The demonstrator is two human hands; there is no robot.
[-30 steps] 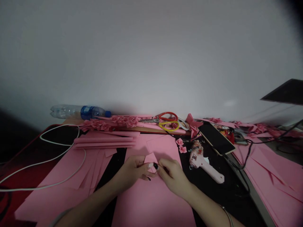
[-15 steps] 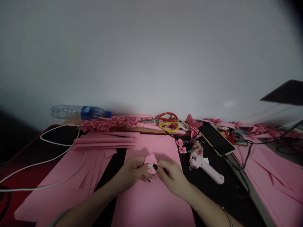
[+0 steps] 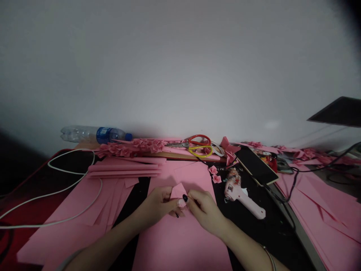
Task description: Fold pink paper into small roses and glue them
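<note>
Between my two hands is a small folded piece of pink paper [image 3: 177, 191], held above a large pink sheet [image 3: 182, 241]. My left hand [image 3: 159, 203] grips its left and lower side, thumb on the front and fingers behind. From the other side my right hand [image 3: 205, 210] pinches the paper's right edge, its dark-nailed thumb against it. The fingertips cover the lower part of the folds. Just right of the sheet lie two small pink paper roses [image 3: 214, 175] and a pale pink glue gun [image 3: 243, 195].
Scissors [image 3: 200, 146] with red and yellow handles rest at the back among paper roses [image 3: 152, 145]. A plastic bottle [image 3: 96, 134] lies on its side at back left. Pink sheets [image 3: 70, 210] and a white cable [image 3: 56, 226] are left; a phone [image 3: 257, 165] and black cables [image 3: 293, 188] right.
My left thumb has slid slightly lower on the folded paper, so more of its front shows. Both hands stay in nearly the same place.
</note>
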